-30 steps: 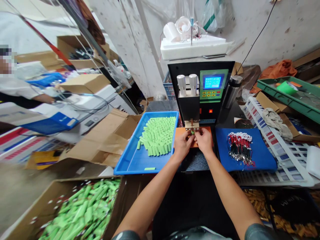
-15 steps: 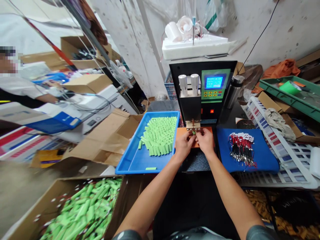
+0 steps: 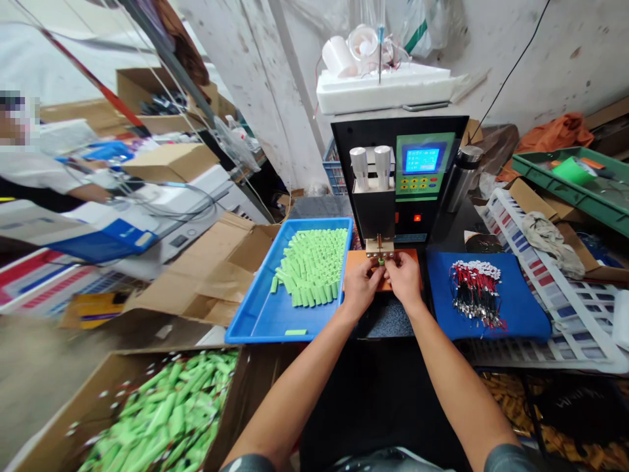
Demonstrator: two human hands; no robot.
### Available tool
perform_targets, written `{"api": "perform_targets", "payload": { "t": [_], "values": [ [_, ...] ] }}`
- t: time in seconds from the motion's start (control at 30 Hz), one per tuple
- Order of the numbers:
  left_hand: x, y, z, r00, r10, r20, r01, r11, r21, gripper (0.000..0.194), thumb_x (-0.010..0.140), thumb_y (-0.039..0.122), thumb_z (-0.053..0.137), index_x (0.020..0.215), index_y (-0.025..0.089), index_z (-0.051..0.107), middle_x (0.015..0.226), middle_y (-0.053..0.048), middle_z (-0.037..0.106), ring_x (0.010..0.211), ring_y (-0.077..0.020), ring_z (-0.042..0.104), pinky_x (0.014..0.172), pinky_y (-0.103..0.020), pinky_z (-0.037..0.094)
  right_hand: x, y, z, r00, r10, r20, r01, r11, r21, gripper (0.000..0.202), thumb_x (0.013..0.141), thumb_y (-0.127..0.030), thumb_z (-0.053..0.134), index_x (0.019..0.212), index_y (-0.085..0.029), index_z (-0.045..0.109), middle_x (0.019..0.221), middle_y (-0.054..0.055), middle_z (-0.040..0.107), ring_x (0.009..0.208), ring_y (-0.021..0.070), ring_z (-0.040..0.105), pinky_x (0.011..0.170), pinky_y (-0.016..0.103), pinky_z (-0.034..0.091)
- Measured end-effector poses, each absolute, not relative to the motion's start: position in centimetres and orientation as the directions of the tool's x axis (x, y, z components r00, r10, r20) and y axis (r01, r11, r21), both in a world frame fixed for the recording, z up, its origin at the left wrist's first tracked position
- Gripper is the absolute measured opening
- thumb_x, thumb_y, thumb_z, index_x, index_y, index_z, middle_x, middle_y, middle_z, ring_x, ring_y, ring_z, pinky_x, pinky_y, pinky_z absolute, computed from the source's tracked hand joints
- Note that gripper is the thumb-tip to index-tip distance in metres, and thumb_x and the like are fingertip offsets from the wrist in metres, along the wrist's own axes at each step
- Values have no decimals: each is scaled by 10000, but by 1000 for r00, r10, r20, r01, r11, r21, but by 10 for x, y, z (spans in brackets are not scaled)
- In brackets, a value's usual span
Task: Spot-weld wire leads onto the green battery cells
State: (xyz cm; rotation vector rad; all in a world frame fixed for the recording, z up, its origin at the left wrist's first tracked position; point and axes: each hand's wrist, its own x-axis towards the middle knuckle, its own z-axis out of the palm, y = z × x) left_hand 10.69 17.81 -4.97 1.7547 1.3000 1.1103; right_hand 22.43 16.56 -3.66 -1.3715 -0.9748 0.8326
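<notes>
A green battery cell shows its end between my hands, just under the copper electrodes of a black spot welder. My left hand is closed on the cell from the left, fingers pinched. From the right, my right hand meets it with thumb and fingers pressed together; whatever lies in that pinch is too small and hidden to name. Both hands rest over the orange plate. To the left, a blue tray bears many green cells, mostly packed in rows.
On a blue cloth at right lies a bundle of red and black wires with white connectors. A cardboard box of wired green cells stands at lower left. A steel flask is beside the welder. A co-worker is at far left.
My hands keep nearly the same place and grip under the electrodes. The view has shifted very slightly; the tray and wire bundle look unchanged.
</notes>
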Motion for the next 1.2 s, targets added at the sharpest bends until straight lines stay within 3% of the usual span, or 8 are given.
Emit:
{"api": "perform_targets", "payload": {
  "t": [0.27,0.43,0.6,0.77,0.9,1.03,1.2],
  "values": [
    [108,176,-45,145,964,225,371,-264,890,274,872,323,601,1073,189,730,781,-26,724,653,-145,626,649,-237,485,226,165,-35,392,918,61,58,41,-997,231,765,-427,619,754,-197,589,547,-18,607,478,142,593,449,224,461],
    [109,177,-48,138,962,234,374,-269,888,268,865,314,604,1059,179,730,805,-35,727,655,-139,613,663,-237,478,227,160,-31,359,933,25,-41,42,-998,302,763,-481,650,743,-186,583,529,-16,611,430,126,576,400,210,458],
    [107,176,-50,138,965,224,396,-261,880,295,852,367,615,1036,167,729,763,-30,711,604,-124,574,587,-221,438,231,147,-31,260,966,-9,-180,40,-983,316,769,-481,657,767,-172,595,546,-13,627,425,114,583,429,215,504],
    [108,171,-46,151,957,247,406,-288,868,291,838,402,628,975,168,736,675,-2,659,559,-106,517,548,-215,398,245,122,-36,275,961,2,-161,48,-986,301,762,-440,681,823,-153,616,546,-11,627,428,111,577,428,208,492],
    [101,151,-30,150,923,354,406,-384,830,264,846,384,619,955,172,733,724,-3,667,570,-97,505,589,-223,429,277,100,-42,349,937,-7,-33,5,-999,312,777,-465,651,834,-161,614,521,-19,606,406,116,549,407,210,448],
    [64,121,-13,80,879,471,479,-448,755,250,829,381,635,921,162,715,763,-20,694,668,-135,591,670,-253,490,336,90,-47,485,873,44,257,-94,-962,269,810,-446,584,828,-180,626,567,-5,617,460,150,577,445,234,434],
    [-24,92,-16,-176,786,593,682,-338,649,226,770,400,662,890,219,727,817,-4,729,681,-179,630,694,-322,521,403,99,-42,503,832,237,712,-243,-659,212,867,-283,502,775,-183,665,739,70,705,719,207,653,694,287,466]
  ]
}}
